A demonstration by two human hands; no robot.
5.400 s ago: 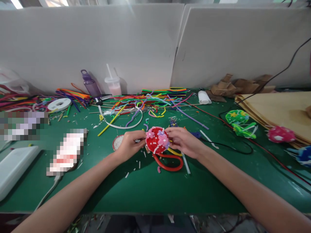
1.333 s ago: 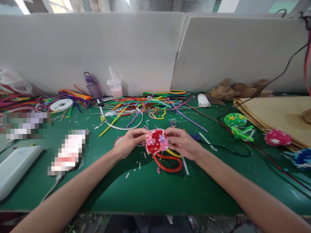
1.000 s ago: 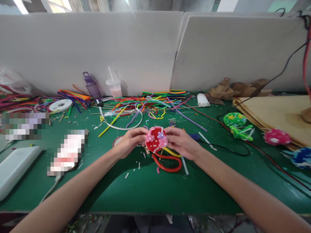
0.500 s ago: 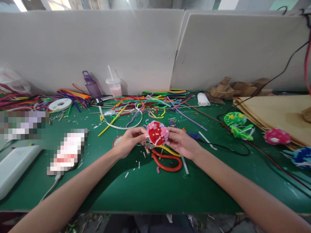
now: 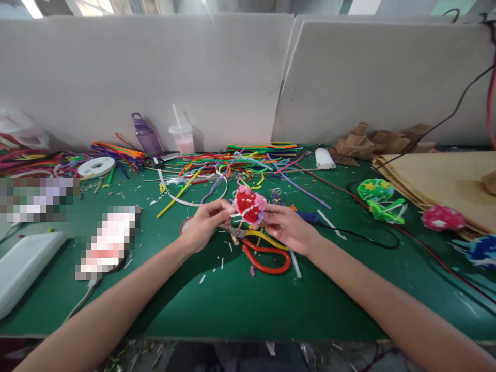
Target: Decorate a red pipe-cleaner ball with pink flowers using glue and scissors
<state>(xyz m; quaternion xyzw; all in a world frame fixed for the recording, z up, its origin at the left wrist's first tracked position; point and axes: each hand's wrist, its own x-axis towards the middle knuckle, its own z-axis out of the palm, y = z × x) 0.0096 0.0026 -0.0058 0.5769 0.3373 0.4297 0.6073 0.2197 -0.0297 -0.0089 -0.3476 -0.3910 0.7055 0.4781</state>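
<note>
— What do we record at centre frame?

— We find the red ornament (image 5: pixel 248 204), trimmed with pink flowers and bead strings, lifted clear of the green table (image 5: pixel 240 305), just above the middle of the frame. It sits between both hands. The left hand (image 5: pixel 204 226) pinches its left edge with closed fingertips; the right hand (image 5: pixel 287 227) closes on its right and lower side.

— Which hand is nearer, and how does it lie?

— We judge them equally near, both touching. The piece looks roughly round and tilted; we cannot tell a long axis. The pliers (image 5: pixel 259 249), with red and yellow handles, lie on the table directly below the ornament, apart from both hands.
</note>
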